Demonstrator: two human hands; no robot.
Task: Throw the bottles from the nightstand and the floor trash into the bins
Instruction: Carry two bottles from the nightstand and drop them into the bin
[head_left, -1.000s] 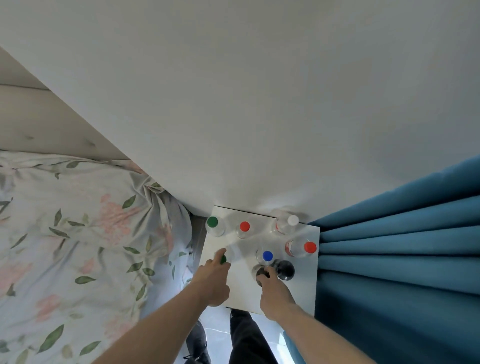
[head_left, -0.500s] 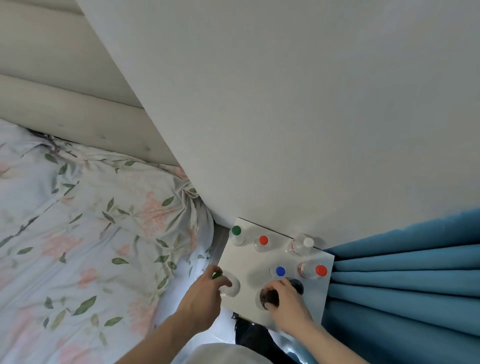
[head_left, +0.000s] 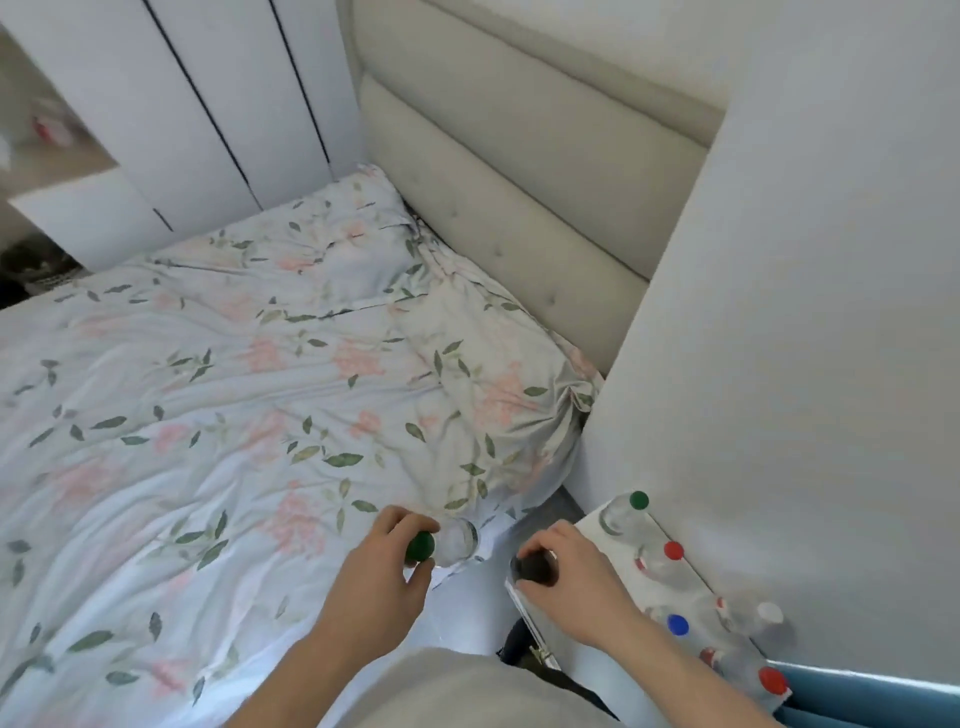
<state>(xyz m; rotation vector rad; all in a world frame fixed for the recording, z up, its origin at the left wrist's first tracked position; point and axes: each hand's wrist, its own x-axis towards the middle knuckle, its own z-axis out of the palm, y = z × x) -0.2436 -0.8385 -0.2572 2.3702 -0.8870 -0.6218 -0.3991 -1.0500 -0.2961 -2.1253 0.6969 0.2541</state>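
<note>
Since the job is clearing bottles to the bins, both hands are loaded at once, prob. to save a trip. Far left, a wardrobe (head_left: 208, 104) w/ white doors stands past the bed (head_left: 182, 389), which has a floral cover and isn't part of the task.

Next over, the left hand (head_left: 387, 569) pinches a clear bottle (head_left: 457, 540) by its green cap, thumb and fingers curled round the top. That bottle hangs tilted over the bed's edge, off the nightstand. Gripping at the cap makes sense: the neck is the narrowest, stiffest part of a thin plastic bottle.

Right of it, the right hand (head_left: 571, 577) curls round a dark-capped bottle (head_left: 535, 567) at the nightstand's near corner; can't tell if its base is lifted or touching the top.

Further right, the nightstand (head_left: 595, 525) sits jammed btw. bed and wall, and several bottles are left on it: a green-capped one (head_left: 623, 512) nearest the bed, then red, blue, white and another red cap twd. the blue curtain (head_left: 883, 699). No bins or floor trash in view, so most of the task looks undone.
</note>
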